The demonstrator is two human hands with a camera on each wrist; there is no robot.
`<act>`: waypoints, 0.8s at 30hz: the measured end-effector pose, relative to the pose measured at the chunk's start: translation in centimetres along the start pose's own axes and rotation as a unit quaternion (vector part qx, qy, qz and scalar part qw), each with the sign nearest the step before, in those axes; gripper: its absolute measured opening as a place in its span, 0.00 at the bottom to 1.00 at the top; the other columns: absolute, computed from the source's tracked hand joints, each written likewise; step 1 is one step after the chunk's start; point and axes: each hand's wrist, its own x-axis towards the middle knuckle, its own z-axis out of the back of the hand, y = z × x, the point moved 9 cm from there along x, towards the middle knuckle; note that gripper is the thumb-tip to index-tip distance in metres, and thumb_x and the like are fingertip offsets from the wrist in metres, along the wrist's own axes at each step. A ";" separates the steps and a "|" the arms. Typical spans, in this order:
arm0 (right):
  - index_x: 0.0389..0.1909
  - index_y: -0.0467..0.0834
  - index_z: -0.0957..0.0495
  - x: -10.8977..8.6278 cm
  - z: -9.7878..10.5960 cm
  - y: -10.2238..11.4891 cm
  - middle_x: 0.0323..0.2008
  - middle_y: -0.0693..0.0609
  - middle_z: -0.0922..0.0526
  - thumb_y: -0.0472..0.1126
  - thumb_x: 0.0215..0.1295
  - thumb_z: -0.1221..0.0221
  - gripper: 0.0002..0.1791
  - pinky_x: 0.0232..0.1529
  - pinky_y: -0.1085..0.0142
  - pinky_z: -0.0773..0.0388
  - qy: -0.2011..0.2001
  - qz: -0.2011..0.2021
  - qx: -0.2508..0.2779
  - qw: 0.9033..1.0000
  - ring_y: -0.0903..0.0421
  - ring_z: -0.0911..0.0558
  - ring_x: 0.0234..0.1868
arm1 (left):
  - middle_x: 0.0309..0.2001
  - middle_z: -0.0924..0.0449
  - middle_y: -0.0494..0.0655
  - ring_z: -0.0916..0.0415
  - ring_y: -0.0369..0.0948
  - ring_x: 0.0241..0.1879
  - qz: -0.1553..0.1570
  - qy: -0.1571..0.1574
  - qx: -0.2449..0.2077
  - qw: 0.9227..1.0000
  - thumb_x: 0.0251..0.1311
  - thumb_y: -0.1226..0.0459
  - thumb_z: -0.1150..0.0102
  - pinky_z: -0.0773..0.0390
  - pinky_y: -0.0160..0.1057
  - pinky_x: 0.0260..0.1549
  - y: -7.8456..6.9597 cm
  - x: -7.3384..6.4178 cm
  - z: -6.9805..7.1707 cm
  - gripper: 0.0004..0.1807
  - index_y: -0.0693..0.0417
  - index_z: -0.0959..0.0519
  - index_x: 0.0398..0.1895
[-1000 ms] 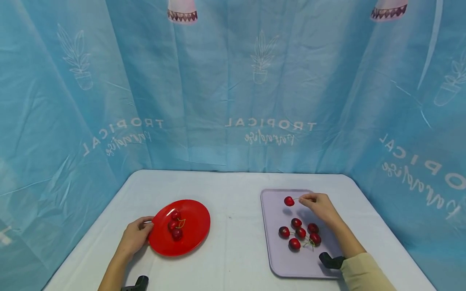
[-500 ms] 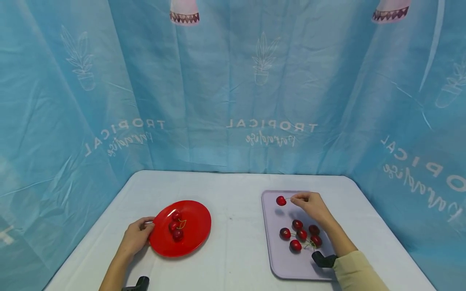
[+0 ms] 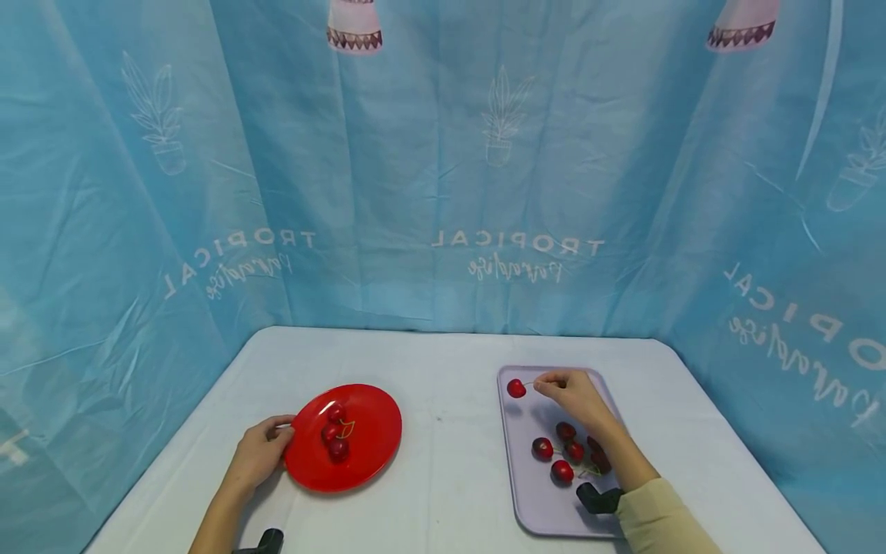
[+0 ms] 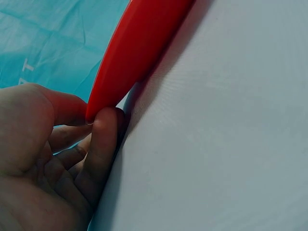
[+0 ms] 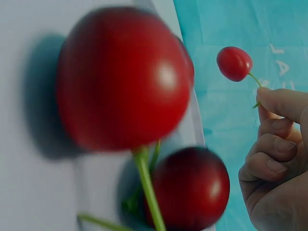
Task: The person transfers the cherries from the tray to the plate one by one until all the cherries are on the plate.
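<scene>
My right hand (image 3: 571,395) pinches the thin green stem of a cherry (image 3: 516,388) between thumb and forefinger. The fruit hangs over the far left part of the lilac tray (image 3: 522,504), its shadow below it. In the right wrist view that same cherry (image 5: 234,63) shows against the blue curtain. Several more cherries (image 3: 562,472) lie on the tray, some partly hidden by the right forearm. At the left, my left hand (image 3: 258,454) grips the rim of a red plate (image 3: 374,454), thumb on top and fingers beneath; three cherries (image 3: 331,432) rest on the plate.
A white cloth covers the table (image 3: 450,431), and between plate and tray lies a stretch of it. Blue printed curtains (image 3: 429,192) enclose the back and both sides. Dark wrist mounts (image 3: 598,498) sit on the forearms.
My right hand has moved left across the tray, carrying the cherry by its stem toward the tray's left edge. The left hand and the plate have stayed in place.
</scene>
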 end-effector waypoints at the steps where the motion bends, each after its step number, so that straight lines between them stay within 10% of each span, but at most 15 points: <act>1: 0.43 0.41 0.17 0.0 -0.3 0.2 0.40 0.50 0.18 0.50 0.63 0.38 0.17 0.44 0.61 0.26 0.004 0.003 0.005 1.000 0.50 0.25 0.42 | 0.47 0.23 0.63 0.24 0.46 0.35 0.003 0.000 0.002 1.000 0.66 0.63 0.50 0.22 0.30 0.24 0.0 0.0 0.0 0.22 0.67 0.30 0.60; 24: 0.37 0.43 0.16 0.5 -5.2 3.4 0.35 0.52 0.18 0.45 0.63 0.37 0.10 0.39 0.61 0.28 0.032 0.021 0.043 0.998 0.51 0.26 0.38 | 0.46 0.23 0.61 0.24 0.46 0.36 0.000 0.001 0.002 1.000 0.67 0.63 0.50 0.25 0.26 0.23 0.1 0.1 0.0 0.22 0.67 0.30 0.60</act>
